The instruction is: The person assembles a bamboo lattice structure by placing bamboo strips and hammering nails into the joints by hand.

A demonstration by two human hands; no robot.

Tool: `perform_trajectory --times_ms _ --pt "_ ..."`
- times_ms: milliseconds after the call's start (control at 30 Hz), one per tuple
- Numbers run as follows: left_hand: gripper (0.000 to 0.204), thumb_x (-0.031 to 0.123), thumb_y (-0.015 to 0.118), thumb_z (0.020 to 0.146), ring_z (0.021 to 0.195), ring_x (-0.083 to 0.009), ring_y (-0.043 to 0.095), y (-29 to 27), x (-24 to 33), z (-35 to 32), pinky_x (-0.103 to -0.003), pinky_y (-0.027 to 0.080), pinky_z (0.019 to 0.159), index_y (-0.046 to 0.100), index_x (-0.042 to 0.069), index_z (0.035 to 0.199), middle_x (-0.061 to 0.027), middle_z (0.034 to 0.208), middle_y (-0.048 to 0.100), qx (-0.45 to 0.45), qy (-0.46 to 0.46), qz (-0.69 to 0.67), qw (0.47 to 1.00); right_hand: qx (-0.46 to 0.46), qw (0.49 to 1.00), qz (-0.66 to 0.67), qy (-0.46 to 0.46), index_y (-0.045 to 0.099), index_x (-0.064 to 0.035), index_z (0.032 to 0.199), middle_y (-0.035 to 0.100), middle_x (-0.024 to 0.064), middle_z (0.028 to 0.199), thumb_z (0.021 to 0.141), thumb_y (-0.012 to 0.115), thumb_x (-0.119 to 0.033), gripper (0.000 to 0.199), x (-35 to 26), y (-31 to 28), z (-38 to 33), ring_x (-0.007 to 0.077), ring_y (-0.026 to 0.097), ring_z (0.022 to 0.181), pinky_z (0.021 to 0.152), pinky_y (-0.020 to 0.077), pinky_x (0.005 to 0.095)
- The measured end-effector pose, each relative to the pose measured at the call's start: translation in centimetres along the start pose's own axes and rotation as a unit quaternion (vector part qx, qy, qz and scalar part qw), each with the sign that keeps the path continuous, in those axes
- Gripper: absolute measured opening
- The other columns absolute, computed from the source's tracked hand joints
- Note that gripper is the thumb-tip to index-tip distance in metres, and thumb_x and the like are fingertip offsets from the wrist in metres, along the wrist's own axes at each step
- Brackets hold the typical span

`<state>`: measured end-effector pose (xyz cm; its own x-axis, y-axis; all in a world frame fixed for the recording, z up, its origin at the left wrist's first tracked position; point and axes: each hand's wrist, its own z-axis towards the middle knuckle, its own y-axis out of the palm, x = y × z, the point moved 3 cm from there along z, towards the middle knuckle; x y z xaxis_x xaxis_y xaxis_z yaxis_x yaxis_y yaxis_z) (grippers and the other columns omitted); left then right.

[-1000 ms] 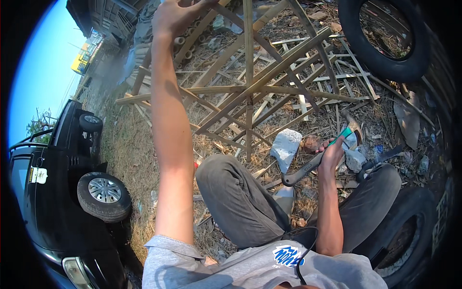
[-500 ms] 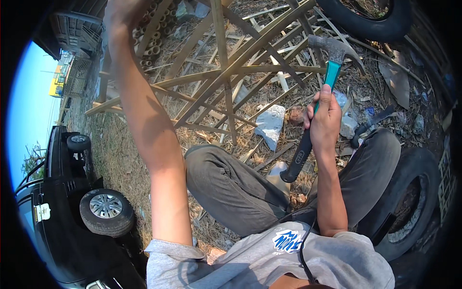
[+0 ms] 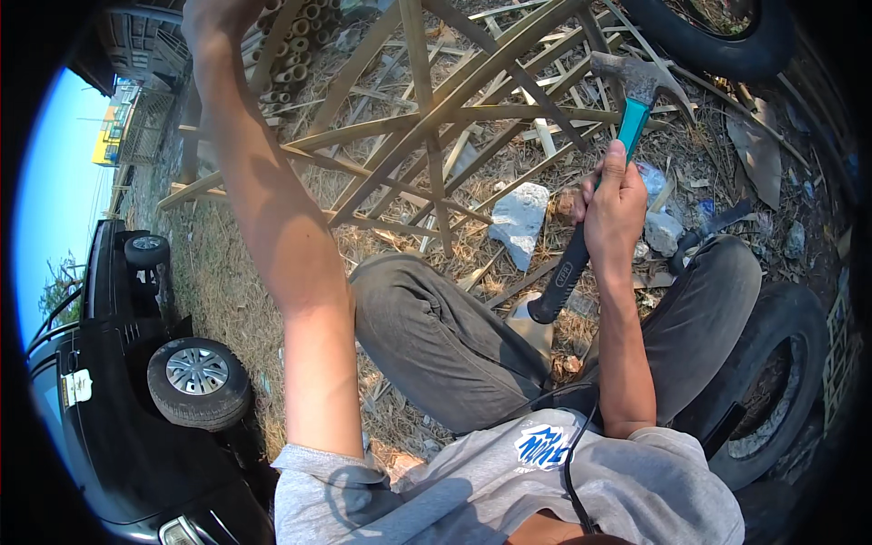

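Right hand: the right hand [image 3: 616,213] is closed firmly around the black rubber grip, thumb laid along the green shaft.
Claw hammer: the grey-headed claw hammer with a green-and-black handle [image 3: 633,123] is tilted, head away from the body, butt above the gap between the knees.
Left hand: the left hand [image 3: 221,16] is cut off by the upper edge; I cannot tell how open it is or what it touches.
Lattice: crossed tan bamboo strips [image 3: 432,123] lie between the forearms.
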<state>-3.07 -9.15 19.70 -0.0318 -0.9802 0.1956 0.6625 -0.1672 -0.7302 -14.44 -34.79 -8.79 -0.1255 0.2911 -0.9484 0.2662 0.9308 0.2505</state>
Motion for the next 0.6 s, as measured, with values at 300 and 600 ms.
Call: perform_trajectory --times_ms 300,600 --pt "0.042 0.05 0.075 0.078 0.044 -0.0044 0.042 -1.0 -0.3 -0.8 -0.025 0.03 0.044 0.076 0.007 0.075 0.0055 0.051 0.051 0.026 0.016 -0.075 0.997 -0.037 0.99 -0.135 -0.001 0.055 0.0007 0.085 0.052 0.005 0.057 0.104 0.043 -0.048 0.054 3.3 0.5 -1.8 0.0137 0.052 0.048 0.046 0.0369 0.0351" --pt "0.047 0.058 0.071 0.077 0.046 -0.007 0.046 -0.6 -0.8 -0.5 -0.027 0.034 0.047 0.078 0.011 0.076 0.0045 0.05 0.051 0.013 0.001 -0.03 0.999 -0.008 0.998 0.054 -0.025 0.042 -0.0068 0.077 0.038 -0.0026 0.054 0.105 0.041 -0.046 0.048 1.1 2.1 -3.3 0.0076 0.041 0.042 0.038 0.0364 0.0238"
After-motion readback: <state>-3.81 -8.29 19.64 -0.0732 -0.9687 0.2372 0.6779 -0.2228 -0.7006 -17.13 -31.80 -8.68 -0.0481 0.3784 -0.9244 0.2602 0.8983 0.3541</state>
